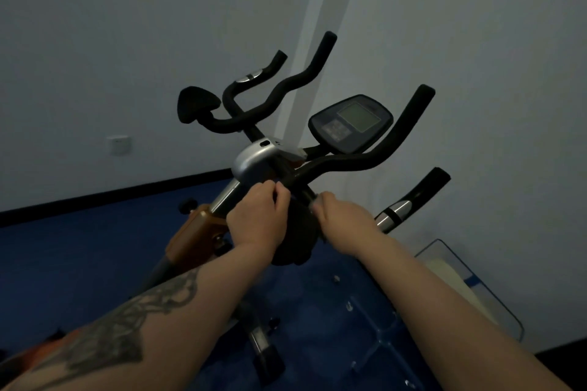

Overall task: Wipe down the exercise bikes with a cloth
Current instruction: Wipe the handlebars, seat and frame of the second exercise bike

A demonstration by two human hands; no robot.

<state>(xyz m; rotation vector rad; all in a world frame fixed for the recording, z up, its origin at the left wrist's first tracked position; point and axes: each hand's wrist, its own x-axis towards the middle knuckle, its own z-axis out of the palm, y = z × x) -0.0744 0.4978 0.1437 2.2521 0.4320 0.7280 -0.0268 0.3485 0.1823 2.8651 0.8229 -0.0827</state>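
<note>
Both hands point(259, 216) point(341, 216) grip, seemingly, dark cloth point(297, 232) on handlebar point(349, 159).

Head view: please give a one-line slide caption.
Both hands, left hand and right hand, hold a dark cloth against the exercise bike's handlebar.

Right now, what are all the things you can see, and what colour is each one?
Exercise bike: one, black handlebars, silver stem, orange frame, centre.
Display console: one, dark with grey screen, on the bike, right of centre.
Cloth: one, dark, hanging between both hands at the handlebar.
Wall socket: one, white, on the left wall.
Floor: one, blue, below the bike.
Clear bin: one, see-through with something white inside, lower right by the wall.
Left hand: one, gripping the cloth.
Right hand: one, blurred, gripping the cloth's other side.
</note>
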